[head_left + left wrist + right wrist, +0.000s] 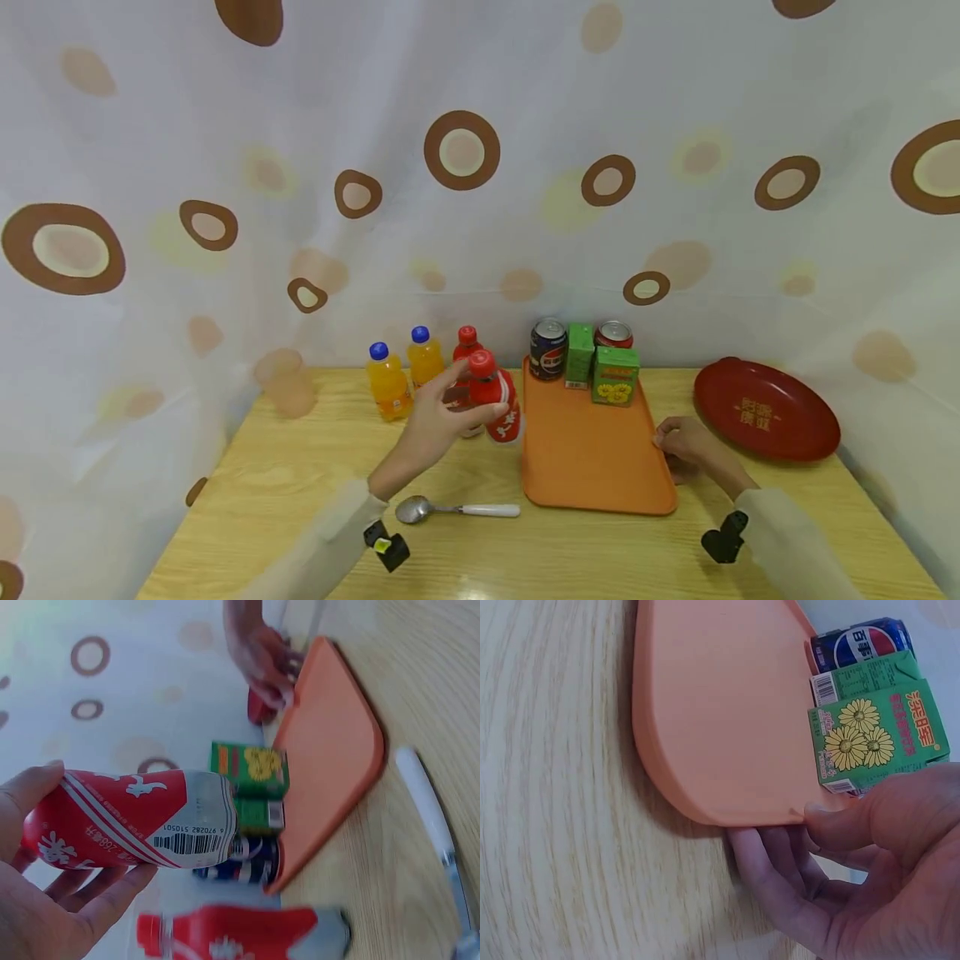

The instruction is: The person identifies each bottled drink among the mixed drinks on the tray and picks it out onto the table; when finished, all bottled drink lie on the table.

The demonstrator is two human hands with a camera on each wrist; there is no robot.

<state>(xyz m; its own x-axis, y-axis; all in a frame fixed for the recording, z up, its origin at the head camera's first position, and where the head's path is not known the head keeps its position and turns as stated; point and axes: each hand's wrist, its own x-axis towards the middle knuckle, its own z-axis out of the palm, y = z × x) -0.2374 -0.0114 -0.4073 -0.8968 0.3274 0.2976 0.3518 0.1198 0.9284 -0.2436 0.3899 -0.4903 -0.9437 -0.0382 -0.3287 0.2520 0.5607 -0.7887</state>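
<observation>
My left hand (435,419) grips a red bottle (501,410) with a red cap, raised above the table just left of the orange tray (592,458). In the left wrist view the bottle (135,817) shows a barcode and white lettering. My right hand (686,442) pinches the tray's right edge, thumb above and fingers below, as the right wrist view shows. On the far part of the tray stand a blue Pepsi can (548,348), two green drink cartons (615,377) and a red can (613,334), partly hidden behind a carton.
Left of the tray stand a second red bottle (467,340) and two orange drink bottles (388,382). A pinkish cup (287,383) stands at the far left. A white-handled spoon (457,510) lies in front. The red plate (765,408) sits at the right. A patterned curtain (480,233) backs the table.
</observation>
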